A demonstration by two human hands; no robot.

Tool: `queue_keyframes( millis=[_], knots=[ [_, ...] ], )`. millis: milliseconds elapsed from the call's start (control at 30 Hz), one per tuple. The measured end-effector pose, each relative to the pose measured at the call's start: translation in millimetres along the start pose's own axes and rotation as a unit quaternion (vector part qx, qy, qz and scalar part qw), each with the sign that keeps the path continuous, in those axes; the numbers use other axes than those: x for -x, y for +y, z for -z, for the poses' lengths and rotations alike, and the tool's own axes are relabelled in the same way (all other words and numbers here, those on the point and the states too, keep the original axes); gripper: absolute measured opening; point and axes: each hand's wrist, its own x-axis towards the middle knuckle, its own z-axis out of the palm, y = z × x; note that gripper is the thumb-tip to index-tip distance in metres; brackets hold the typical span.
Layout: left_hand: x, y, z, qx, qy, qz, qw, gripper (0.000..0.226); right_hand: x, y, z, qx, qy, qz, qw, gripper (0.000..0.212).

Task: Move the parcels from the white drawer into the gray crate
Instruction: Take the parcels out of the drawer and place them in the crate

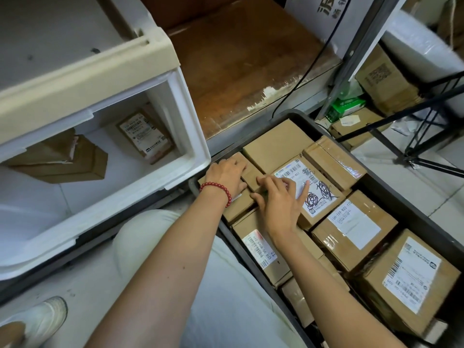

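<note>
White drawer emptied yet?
No: the white drawer holds two parcels, a labelled parcel at the back and a plain brown parcel to its left.

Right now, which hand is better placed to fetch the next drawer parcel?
Left, probably. Both touch a small parcel, but the left hand lies beside the white drawer, nearer the labelled parcel inside; the right hand is farther over the gray crate.

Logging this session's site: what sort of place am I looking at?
Probably a parcel storeroom or courier depot: labelled cardboard parcels fill the gray crate, more lie in the white drawer, and boxes sit by metal shelving.
</note>
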Motion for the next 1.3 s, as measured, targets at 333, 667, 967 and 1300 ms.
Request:
queue_keyframes(
  millis=[333,667,967,1300],
  knots=[
    [17.0,2.0,8.9,-0.023,0.069,0.022,0.997,0.043,0.0,7.6,11.3,-0.048,-0.056,0.027,0.997,0.036],
    [41.3,7.9,29.5,-0.004,0.118,0.066,0.991,0.041,-20.7,-6.3,50.7,0.041,-0.064,0.074,0.994,0.046],
    [89.7,-15.5,72.1,0.02,0.124,0.195,0.973,0.038,-21.8,-54.0,73.8,0.017,-0.067,0.128,0.989,0.048],
    [178.2,-110.6,60.4,0.05,0.168,0.325,0.929,0.048,-32.5,-137.4,94.8,-0.05,-0.082,0.261,0.961,0.048]
  ],
)
